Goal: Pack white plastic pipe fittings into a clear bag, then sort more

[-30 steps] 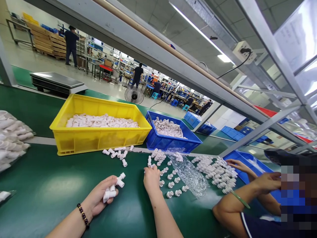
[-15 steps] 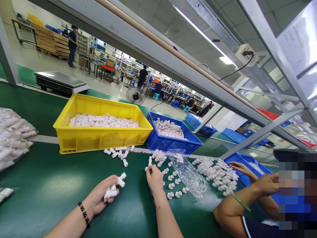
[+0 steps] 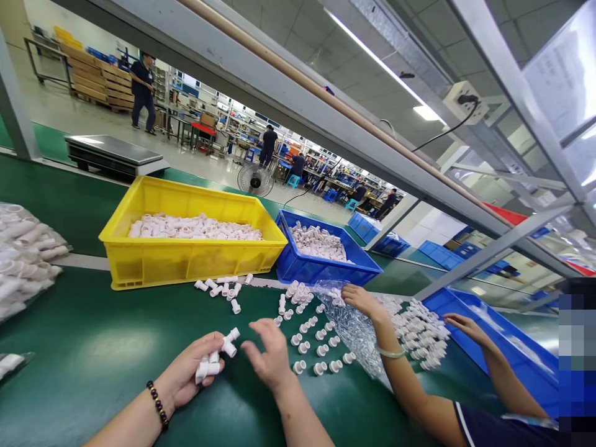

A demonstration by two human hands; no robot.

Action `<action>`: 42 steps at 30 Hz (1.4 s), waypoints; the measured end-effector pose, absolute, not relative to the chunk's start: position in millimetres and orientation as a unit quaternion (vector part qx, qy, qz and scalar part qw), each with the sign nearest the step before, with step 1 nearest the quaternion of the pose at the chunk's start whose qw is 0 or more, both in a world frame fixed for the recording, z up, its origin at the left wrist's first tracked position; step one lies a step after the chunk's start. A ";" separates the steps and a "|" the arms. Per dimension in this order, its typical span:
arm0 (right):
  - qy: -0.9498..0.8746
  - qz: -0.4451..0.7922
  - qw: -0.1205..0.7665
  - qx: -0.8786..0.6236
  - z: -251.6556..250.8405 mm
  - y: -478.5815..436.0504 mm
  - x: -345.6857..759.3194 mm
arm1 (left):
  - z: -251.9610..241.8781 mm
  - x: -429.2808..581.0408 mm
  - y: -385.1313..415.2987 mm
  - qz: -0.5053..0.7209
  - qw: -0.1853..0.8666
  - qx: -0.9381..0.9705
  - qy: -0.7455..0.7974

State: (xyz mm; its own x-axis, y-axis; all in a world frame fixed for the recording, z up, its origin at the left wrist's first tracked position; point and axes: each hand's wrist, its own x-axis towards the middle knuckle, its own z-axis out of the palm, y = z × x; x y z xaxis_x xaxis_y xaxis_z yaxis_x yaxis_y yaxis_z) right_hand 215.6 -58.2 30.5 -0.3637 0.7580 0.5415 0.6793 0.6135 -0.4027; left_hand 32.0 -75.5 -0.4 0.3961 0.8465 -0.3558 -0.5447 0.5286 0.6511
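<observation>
My left hand (image 3: 186, 371), wearing a dark beaded bracelet, is closed around several white plastic pipe tees (image 3: 230, 343); one sticks out beyond my fingertips. Just to their right, my right hand (image 3: 270, 359) has thumb and fingers apart with nothing between them. White pipe fittings (image 3: 320, 368) stand in loose rows on the green table to the right of that hand. A loose group of fittings (image 3: 235, 306) lies beyond my hands, in front of a yellow bin (image 3: 195, 257) that holds many more.
A blue bin (image 3: 326, 270) of fittings stands beside the yellow one. At left lie bagged fittings (image 3: 23, 261), with a scale (image 3: 114, 152) behind. On the right, a co-worker's arm (image 3: 395, 354) reaches over clear plastic film (image 3: 354, 329) near clustered fittings (image 3: 421, 332).
My right hand has left the standing fittings and moved left, opening beside my left hand. The co-worker's hand has reached left to the plastic film. My left hand has barely moved.
</observation>
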 end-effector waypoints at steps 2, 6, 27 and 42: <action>-0.860 0.097 0.310 -0.395 29.1 -67.7 199.1 | -0.1 32.5 -75.7 0.433 0.800 0.228 0.347; -0.859 0.114 0.277 -0.416 24.5 -74.0 185.0 | 1.3 34.5 -76.3 0.425 0.799 0.252 0.344; -0.734 0.000 0.277 -0.620 53.0 -43.3 282.6 | 3.8 32.2 -76.1 0.436 0.804 0.233 0.330; -0.759 -0.024 0.155 -0.631 42.0 -46.0 278.7 | 8.4 31.5 -77.8 0.403 0.826 0.241 0.312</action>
